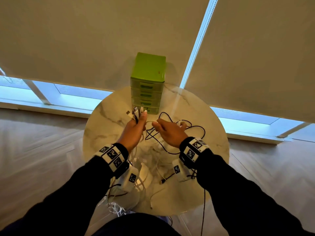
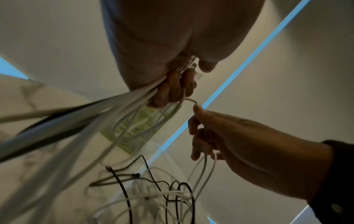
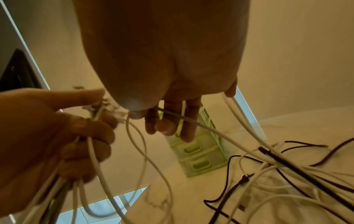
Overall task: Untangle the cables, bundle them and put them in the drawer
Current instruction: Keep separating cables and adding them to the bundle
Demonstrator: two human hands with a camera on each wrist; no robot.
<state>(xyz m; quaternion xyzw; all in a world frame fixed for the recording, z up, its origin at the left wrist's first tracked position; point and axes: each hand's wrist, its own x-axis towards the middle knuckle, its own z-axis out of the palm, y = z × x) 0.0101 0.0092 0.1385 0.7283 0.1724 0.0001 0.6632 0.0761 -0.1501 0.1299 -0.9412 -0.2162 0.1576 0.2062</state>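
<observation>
Cables (image 1: 170, 133) strewn over round marble table (image 1: 204, 116); blinds (image 1: 85, 40) behind.

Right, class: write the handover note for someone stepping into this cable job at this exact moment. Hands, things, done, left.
Left hand: grips a bunch of cable ends, plugs up.
Right hand: pinches one white cable running to the left hand.
Remaining tangle of black and white cables lies on the round marble table.
Green drawer unit stands at the table's far edge, all drawers closed.
Done: several ends gathered. Left: finish untangling, bundle, open a drawer, stow.
</observation>
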